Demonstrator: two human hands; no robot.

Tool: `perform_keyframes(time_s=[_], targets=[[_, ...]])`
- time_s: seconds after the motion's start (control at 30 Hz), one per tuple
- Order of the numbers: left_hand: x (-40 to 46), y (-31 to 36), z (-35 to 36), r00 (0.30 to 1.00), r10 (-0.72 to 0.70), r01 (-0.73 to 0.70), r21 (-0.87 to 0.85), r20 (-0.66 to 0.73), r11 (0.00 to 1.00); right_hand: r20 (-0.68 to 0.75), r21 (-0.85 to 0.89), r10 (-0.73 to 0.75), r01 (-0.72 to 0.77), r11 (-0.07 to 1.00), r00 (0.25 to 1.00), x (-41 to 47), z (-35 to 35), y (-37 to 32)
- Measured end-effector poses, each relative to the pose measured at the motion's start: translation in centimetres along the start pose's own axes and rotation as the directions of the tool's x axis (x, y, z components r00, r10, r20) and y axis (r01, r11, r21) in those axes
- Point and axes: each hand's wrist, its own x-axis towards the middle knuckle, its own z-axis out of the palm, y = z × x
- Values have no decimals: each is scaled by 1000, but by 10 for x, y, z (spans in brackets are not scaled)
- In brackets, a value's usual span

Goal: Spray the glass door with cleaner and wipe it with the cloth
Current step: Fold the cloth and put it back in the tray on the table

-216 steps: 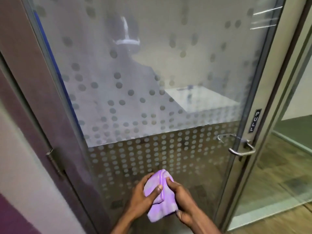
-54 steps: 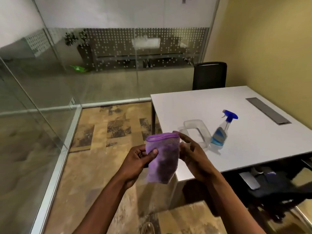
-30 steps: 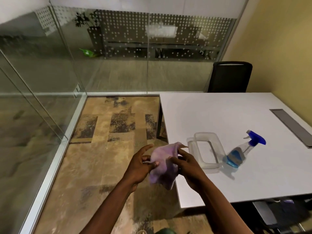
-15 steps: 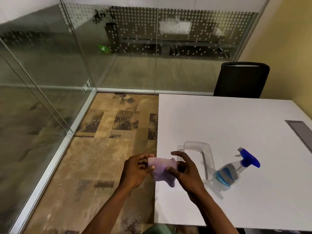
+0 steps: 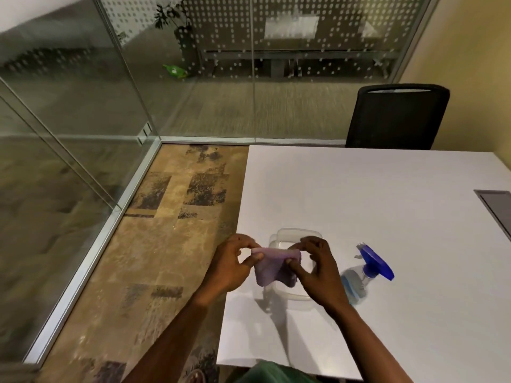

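A folded purple cloth [image 5: 272, 268] hangs between both hands above the near left part of the white table [image 5: 387, 217]. My left hand [image 5: 231, 265] pinches its left end and my right hand [image 5: 318, 269] pinches its right end. The cloth is over a clear plastic container [image 5: 296, 234], which my hands partly hide. To the right of my right hand stands the spray bottle [image 5: 365, 272] with a blue trigger head and blue liquid. The glass door is out of view.
Glass partition walls [image 5: 83, 106] with metal floor rails run along the left and back. A black office chair [image 5: 398, 117] stands behind the table. A grey cable flap [image 5: 497, 208] sits at the table's right edge. Patterned carpet [image 5: 166, 244] lies left of the table.
I have turned from the glass door to the table. Both hands carried the cloth forward and lowered it over the clear container, now stretched between the fingertips.
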Motion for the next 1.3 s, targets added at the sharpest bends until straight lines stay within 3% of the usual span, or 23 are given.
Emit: perform_keyframes(time_s=[0.1,0.2,0.37,0.47,0.57,0.63,0.73,0.83,0.9,1.0,1.07,1.2,1.3], targets=[[8,5,12,980,-74,126,-292,183,948,153,253,78,-115,961,985,10,-11,5],[15,4,27,934,-196,331,-512,299,793,192,321,128,-186,929,973,19,-11,14],[22,-13,46,822,-413,565,-654,393,503,447,393,302,-488,779,842,18,-10,43],[23,-30,57,768,-467,631,-639,437,440,426,339,316,-473,813,848,11,-10,61],[28,-45,61,758,-473,651,-565,449,506,363,324,293,-415,850,885,9,-12,66],[37,-50,60,777,-432,623,-467,457,627,369,304,259,-379,874,893,12,-14,65],[54,-49,55,811,-296,491,-312,504,814,434,227,187,-308,924,881,22,-20,62],[79,-45,55,829,-185,338,-211,527,917,464,40,129,-166,985,876,35,-28,56],[94,-42,58,849,-148,241,-122,507,963,399,-98,131,-100,990,908,43,-29,51],[110,-43,70,928,-83,75,37,364,997,125,-288,126,-86,954,984,51,-22,53],[114,-43,83,965,-41,10,121,258,993,-13,-321,151,-147,935,988,53,-14,59],[116,-48,111,990,18,-59,295,140,954,-110,-466,179,-210,859,978,61,3,77],[119,-53,123,988,-70,11,385,140,923,-78,-522,276,-276,807,958,72,7,89]])
